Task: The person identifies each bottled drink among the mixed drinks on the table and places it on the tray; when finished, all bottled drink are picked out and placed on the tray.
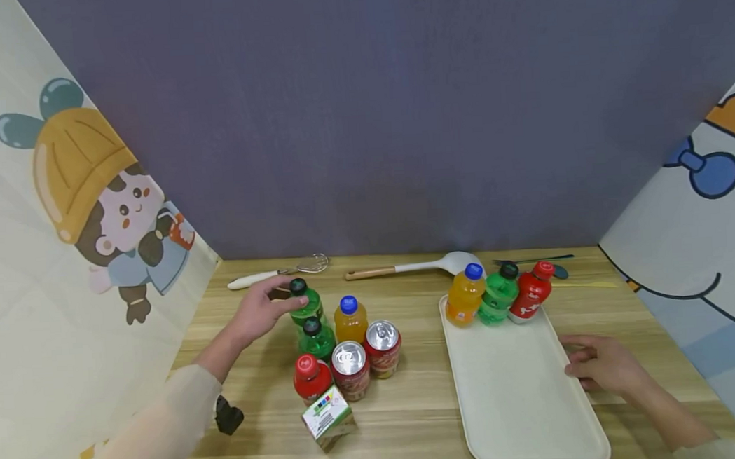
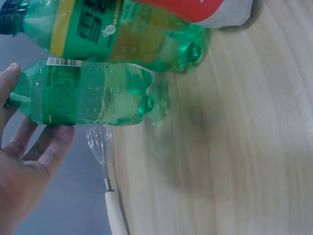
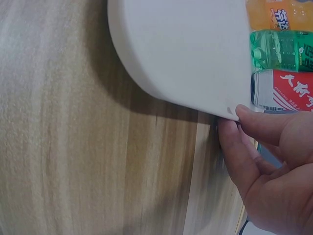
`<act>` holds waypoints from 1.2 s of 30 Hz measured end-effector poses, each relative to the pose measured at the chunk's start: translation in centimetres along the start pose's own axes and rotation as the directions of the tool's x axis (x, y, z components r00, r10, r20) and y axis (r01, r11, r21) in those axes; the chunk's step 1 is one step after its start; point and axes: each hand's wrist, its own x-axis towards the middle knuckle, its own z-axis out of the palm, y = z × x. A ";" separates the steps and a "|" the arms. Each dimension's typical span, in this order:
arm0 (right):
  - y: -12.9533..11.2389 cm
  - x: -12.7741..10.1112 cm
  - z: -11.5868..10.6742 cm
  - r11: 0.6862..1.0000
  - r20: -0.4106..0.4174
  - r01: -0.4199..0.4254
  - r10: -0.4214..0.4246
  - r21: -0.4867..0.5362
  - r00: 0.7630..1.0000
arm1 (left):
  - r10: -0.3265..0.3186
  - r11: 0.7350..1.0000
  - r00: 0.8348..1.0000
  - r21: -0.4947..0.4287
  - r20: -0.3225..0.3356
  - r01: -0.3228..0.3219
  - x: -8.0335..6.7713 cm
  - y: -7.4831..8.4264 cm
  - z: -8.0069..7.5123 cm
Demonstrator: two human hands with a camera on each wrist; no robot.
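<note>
Left hand (image 1: 260, 312) is at the rear green bottle (image 1: 305, 304) of the cluster on the surface (image 1: 410, 409); fingers curl round its upper body from the left, thumb up near the black cap, so it's gripping; bottle stands upright, long axis vertical, straight ahead of the palm; wrist view shows clear green plastic, green label with a barcode, fizzy liquid; a 2nd green bottle (image 1: 316, 338) sits just in front of it, orange bottle (image 1: 350, 319) to its right, 2 cans (image 1: 367, 358), a red bottle (image 1: 311, 377) and a small carton (image 1: 328, 419) nearer the person; right hand (image 1: 603, 366) is well apart, pinching the right rim of the tray (image 1: 517, 396), which holds 3 bottles (image 1: 499, 294) at its far end; left hand is clearly the nearer 1.
</note>
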 end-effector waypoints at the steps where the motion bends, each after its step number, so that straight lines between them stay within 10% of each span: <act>1: 0.0 0.0 0.0 1.000 -0.001 -0.003 0.003 0.003 1.000 | -0.002 1.000 1.000 0.003 -0.006 0.002 0.0 0.0 -0.2; 20: 0.2 0.2 0.1 1.000 -0.004 0.003 -0.003 -0.027 1.000 | 0.104 0.993 0.981 0.066 -0.166 -0.094 0.0 5.6 -4.3; 36: 0.0 0.0 0.0 1.000 -0.004 0.014 -0.014 -0.009 1.000 | 0.139 0.990 0.975 0.049 -0.172 -0.133 1.6 12.7 -3.6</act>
